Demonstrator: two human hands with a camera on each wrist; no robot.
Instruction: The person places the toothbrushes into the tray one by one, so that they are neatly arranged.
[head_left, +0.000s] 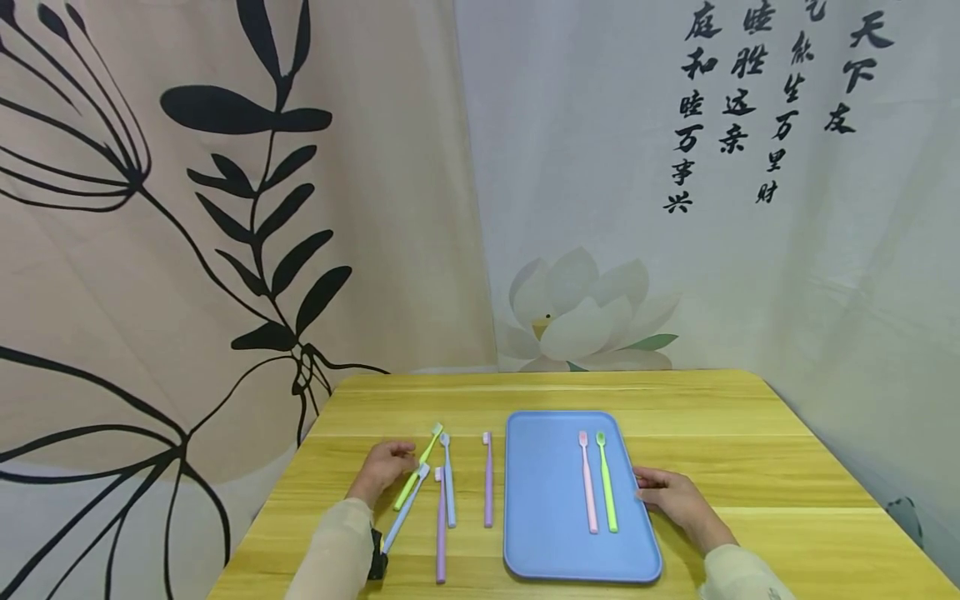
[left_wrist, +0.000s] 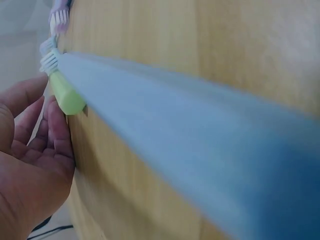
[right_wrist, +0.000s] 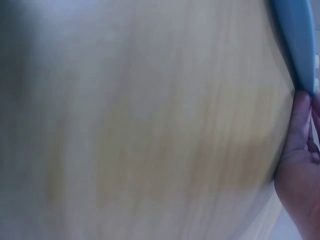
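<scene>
My left hand [head_left: 384, 468] is beside a yellow-green toothbrush [head_left: 408, 487] that lies slanted on the table. In the left wrist view, the thumb and loosely bent fingers stand apart close to the green handle [left_wrist: 67, 97]. A blue toothbrush [head_left: 405, 510] runs past that wrist and fills much of the left wrist view, blurred. With thumb and fingers, my right hand [head_left: 675, 500] pinches the right rim of a blue tray [head_left: 543, 500]. On the tray lie a pink toothbrush [head_left: 588, 483] and a green toothbrush [head_left: 607, 483], side by side.
Between the left hand and the tray lie another blue toothbrush [head_left: 449, 483], a purple toothbrush [head_left: 441, 533] and a second purple toothbrush [head_left: 488, 483]. All are on a wooden table [head_left: 750, 433]. A printed curtain [head_left: 405, 208] hangs behind its back edge.
</scene>
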